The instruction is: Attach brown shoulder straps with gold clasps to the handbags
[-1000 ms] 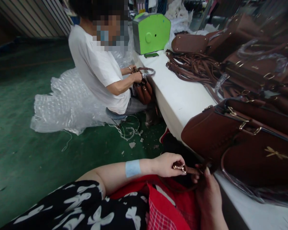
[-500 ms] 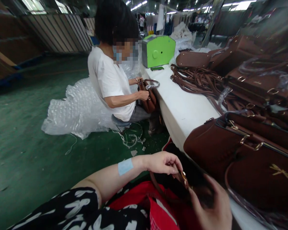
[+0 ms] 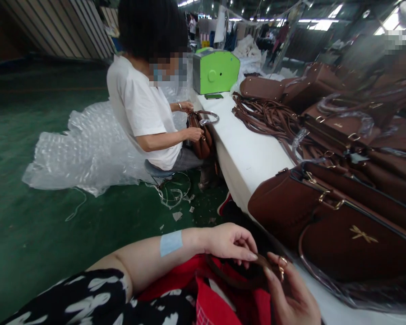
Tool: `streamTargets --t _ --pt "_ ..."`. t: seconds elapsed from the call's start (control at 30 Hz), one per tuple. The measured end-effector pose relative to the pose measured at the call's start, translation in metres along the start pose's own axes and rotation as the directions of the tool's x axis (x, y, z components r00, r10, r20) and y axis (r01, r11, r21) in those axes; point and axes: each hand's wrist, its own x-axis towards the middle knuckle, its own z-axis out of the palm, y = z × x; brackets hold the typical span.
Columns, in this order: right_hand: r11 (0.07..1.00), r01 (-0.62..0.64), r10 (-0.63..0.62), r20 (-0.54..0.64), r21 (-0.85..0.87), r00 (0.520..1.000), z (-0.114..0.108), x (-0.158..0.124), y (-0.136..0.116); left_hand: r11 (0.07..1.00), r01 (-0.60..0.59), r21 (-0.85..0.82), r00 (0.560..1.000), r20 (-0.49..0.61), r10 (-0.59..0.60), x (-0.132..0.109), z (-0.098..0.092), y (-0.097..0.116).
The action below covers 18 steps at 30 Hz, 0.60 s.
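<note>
My left hand (image 3: 232, 243) is closed in a pinch on a brown bag strap (image 3: 235, 283), which hangs in a loop over my red apron. Close by on the right, my right hand (image 3: 296, 298) grips the strap's end between thumb and fingers. A gold clasp (image 3: 282, 268) shows at the fingertips of that hand. Just beyond my hands, a large brown handbag (image 3: 328, 234) lies on the white table (image 3: 237, 131), with gold fittings and a gold dragonfly-shaped ornament (image 3: 363, 234). Its handle is partly wrapped in clear plastic.
A co-worker in a white shirt (image 3: 138, 99) sits on a stool at the table's left side, holding a smaller brown bag (image 3: 199, 135). Brown straps (image 3: 264, 113) and several more bags lie along the table. A green machine (image 3: 216, 70) stands farther back. Bubble wrap (image 3: 77, 149) covers some floor.
My right hand has turned, and the gold clasp has shifted right, from between my hands to my right fingertips. The view has swung slightly right.
</note>
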Motion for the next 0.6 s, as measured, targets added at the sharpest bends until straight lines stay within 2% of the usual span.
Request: streamTargets --t 0.07,0.23,0.4,0.5,0.6 --pt "0.997 -0.069 0.069 -0.006 0.015 0.998 -0.005 -0.002 0.003 0.995 0.045 0.086 0.999 0.013 -0.046 -0.002 -0.003 0.000" --pt "0.980 -0.151 0.124 0.196 0.127 0.973 -0.012 -0.003 0.010 0.997 -0.021 0.074 0.995 -0.100 0.028 -0.008 -0.014 0.002" --pt "0.942 -0.268 0.221 0.227 0.204 0.949 -0.012 -0.005 0.015 0.993 -0.051 0.104 0.996 -0.073 0.058 -0.009 -0.017 0.000" --pt "0.861 -0.410 0.380 0.155 0.301 0.912 -0.009 -0.010 0.017 0.997 -0.034 0.074 0.999 -0.017 0.035 -0.005 -0.013 -0.005" --pt "0.702 -0.520 0.543 0.107 0.487 0.833 -0.005 -0.018 0.022 1.000 -0.004 -0.017 0.999 0.043 0.005 0.002 -0.003 -0.010"
